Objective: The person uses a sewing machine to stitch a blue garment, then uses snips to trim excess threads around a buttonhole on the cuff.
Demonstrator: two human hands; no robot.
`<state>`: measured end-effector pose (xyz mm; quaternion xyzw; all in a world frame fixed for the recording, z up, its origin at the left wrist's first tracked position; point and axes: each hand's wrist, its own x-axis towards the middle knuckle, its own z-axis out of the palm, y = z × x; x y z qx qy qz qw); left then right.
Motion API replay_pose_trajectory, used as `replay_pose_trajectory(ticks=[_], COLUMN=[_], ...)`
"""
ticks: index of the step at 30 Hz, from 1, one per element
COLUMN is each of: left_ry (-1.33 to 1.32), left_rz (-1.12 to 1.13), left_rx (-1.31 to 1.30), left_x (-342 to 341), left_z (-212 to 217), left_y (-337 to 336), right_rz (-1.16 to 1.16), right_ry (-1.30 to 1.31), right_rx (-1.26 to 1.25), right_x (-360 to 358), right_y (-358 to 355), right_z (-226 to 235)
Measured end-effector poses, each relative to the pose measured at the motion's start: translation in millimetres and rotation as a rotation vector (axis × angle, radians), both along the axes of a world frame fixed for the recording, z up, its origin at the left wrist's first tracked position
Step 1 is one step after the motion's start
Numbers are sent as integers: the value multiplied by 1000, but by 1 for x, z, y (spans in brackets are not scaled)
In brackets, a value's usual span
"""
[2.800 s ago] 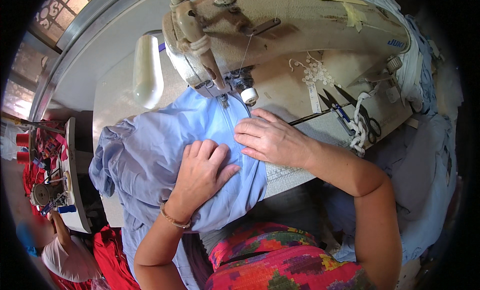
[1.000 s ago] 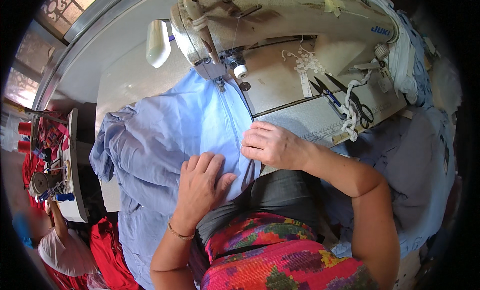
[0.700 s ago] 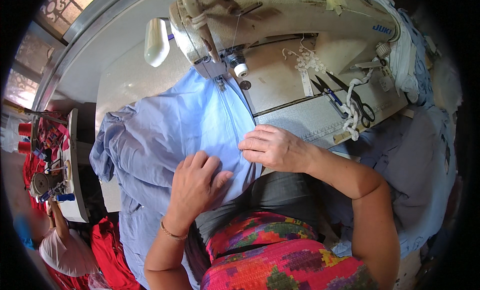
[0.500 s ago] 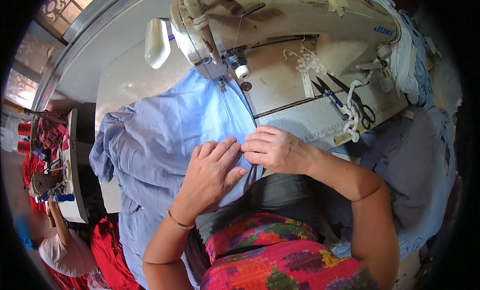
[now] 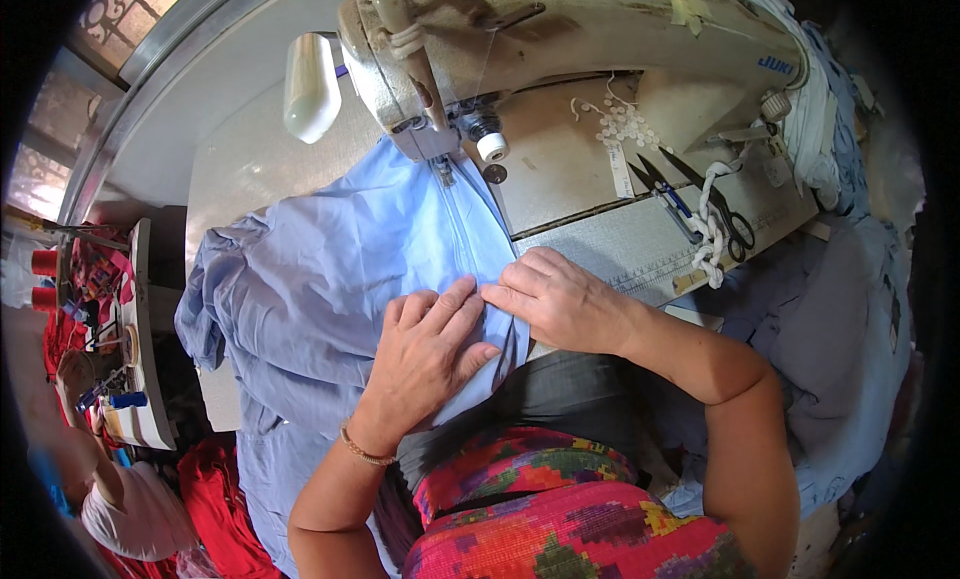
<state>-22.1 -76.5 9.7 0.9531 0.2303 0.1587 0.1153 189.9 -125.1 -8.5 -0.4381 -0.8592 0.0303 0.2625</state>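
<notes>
Pale tabletop (image 5: 232,167); left hand (image 5: 425,341) lies loose on blue cloth (image 5: 320,269) (wrinkled), right hand (image 5: 562,301) pinching it.

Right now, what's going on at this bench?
A person has both hands on a light-blue cloth at a sewing machine. The left hand lies on top; the right hand is at the cloth's right edge, both hands' fingers nearly meeting. The cloth reaches under the presser foot. Black scissors lie to the right.
</notes>
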Motion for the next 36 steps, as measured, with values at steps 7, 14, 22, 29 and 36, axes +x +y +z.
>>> replay_pose_trajectory(ticks=[7,14,22,29,36], left_ry=[5,12,-9,-56,56], left_rz=[-11,-10,-28,-98,-91], left_rx=[13,20,-18,-306,91], left_x=[0,-1,-2,1,11], left_z=[0,-1,2,16,-1], left_y=[0,0,3,40,61], right_rz=[92,-2,1,13,28], right_ry=[74,179,6,36,16], right_rx=[27,-84,116,50,20], right_x=[4,-1,0,2,3], right_y=[12,21,20,21,23], right_z=[3,4,2,1,1])
